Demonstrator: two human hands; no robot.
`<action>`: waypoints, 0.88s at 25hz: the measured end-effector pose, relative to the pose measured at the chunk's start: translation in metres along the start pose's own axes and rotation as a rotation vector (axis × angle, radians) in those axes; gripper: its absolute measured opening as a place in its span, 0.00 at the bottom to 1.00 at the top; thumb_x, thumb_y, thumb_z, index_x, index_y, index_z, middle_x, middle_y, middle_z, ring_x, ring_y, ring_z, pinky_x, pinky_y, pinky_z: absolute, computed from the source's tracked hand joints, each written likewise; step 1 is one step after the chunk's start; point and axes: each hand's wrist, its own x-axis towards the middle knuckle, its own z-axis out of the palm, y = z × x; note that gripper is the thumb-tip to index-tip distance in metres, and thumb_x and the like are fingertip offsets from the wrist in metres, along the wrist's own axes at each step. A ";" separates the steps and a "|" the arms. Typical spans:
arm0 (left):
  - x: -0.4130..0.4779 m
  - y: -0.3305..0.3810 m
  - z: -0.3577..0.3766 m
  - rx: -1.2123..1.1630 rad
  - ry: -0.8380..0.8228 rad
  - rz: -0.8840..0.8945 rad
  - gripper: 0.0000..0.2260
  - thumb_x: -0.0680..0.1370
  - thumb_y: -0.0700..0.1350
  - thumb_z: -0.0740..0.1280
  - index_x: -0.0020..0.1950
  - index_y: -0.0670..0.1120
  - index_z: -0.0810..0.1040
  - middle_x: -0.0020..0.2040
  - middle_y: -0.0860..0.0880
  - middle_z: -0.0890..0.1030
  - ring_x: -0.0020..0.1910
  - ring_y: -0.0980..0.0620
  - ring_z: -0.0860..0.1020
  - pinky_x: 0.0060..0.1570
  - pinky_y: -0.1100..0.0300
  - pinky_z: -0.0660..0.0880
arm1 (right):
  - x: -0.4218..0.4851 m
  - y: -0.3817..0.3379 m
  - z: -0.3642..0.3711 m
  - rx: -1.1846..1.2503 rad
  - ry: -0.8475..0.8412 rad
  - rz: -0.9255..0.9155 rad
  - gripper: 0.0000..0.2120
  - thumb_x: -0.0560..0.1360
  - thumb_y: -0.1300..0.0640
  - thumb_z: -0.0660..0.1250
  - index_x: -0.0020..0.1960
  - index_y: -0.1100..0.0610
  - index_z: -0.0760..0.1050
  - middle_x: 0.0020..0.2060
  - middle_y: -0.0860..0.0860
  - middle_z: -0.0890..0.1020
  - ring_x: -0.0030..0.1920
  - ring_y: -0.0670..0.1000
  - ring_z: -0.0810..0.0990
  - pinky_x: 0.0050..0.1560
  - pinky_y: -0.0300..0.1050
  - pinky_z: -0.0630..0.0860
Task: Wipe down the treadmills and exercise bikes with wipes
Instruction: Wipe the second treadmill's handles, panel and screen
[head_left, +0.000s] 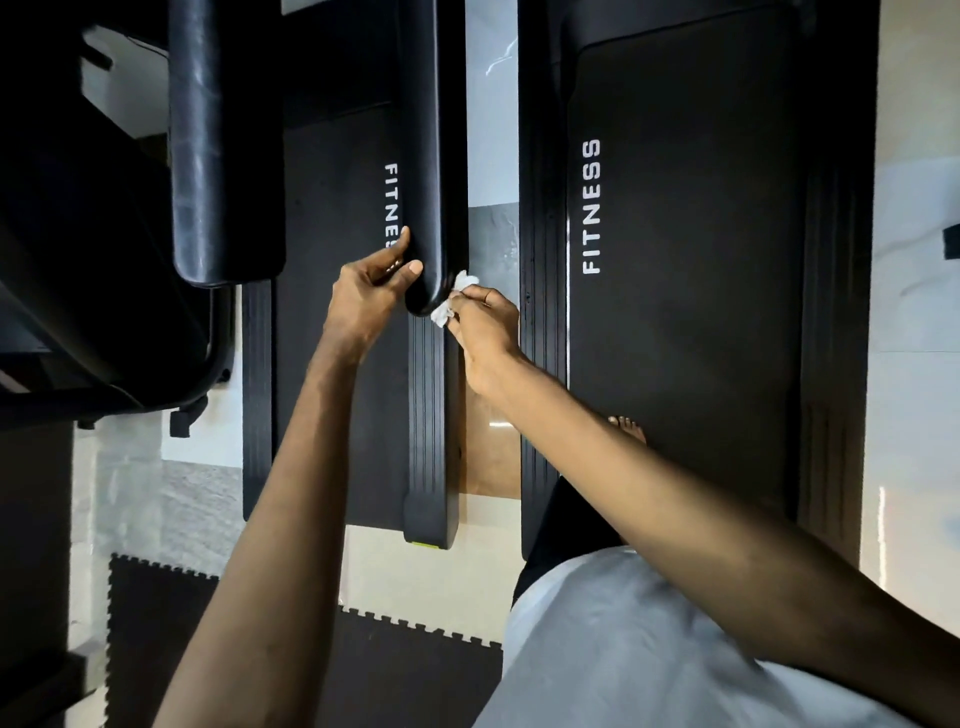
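A white wipe (451, 300) meets a glossy black handrail (434, 156); black belts (685, 260) carry white "FITNESS" lettering (591, 206); the floor (914, 364) is pale grey.

This is a gym: a long black treadmill (337, 197) with white "FITNESS" lettering on its belt lies mid-frame, a second black treadmill (675, 260) lettered alike at right, glossy black padded handrails (434, 130) at upper centre, and black puzzle-edged foam floor mats (171, 649) at lower left.

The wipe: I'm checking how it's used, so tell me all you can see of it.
The wipe is a small white crumpled wad that looks like tissue. The right hand pinches it against the rounded end of the black handrail, on its right side. Fingers hide part of it.
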 end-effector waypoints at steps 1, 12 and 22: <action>0.001 0.001 -0.001 0.016 -0.002 -0.006 0.24 0.74 0.59 0.73 0.69 0.60 0.76 0.66 0.60 0.79 0.67 0.62 0.75 0.73 0.52 0.69 | -0.004 -0.002 0.000 0.041 -0.014 0.034 0.08 0.76 0.67 0.70 0.44 0.55 0.78 0.41 0.52 0.83 0.44 0.51 0.82 0.58 0.54 0.81; -0.006 -0.003 0.002 -0.015 0.008 0.032 0.22 0.78 0.54 0.72 0.71 0.57 0.75 0.65 0.60 0.79 0.65 0.66 0.75 0.72 0.59 0.69 | 0.000 -0.019 -0.001 0.018 -0.050 0.098 0.12 0.77 0.74 0.64 0.41 0.60 0.75 0.37 0.54 0.80 0.37 0.48 0.79 0.55 0.46 0.80; -0.017 0.018 -0.007 0.064 -0.006 0.078 0.19 0.80 0.54 0.69 0.71 0.56 0.76 0.62 0.61 0.78 0.62 0.65 0.74 0.62 0.70 0.66 | -0.023 -0.075 -0.051 -0.270 0.007 -0.219 0.11 0.78 0.70 0.64 0.45 0.56 0.78 0.36 0.52 0.78 0.35 0.50 0.77 0.50 0.58 0.83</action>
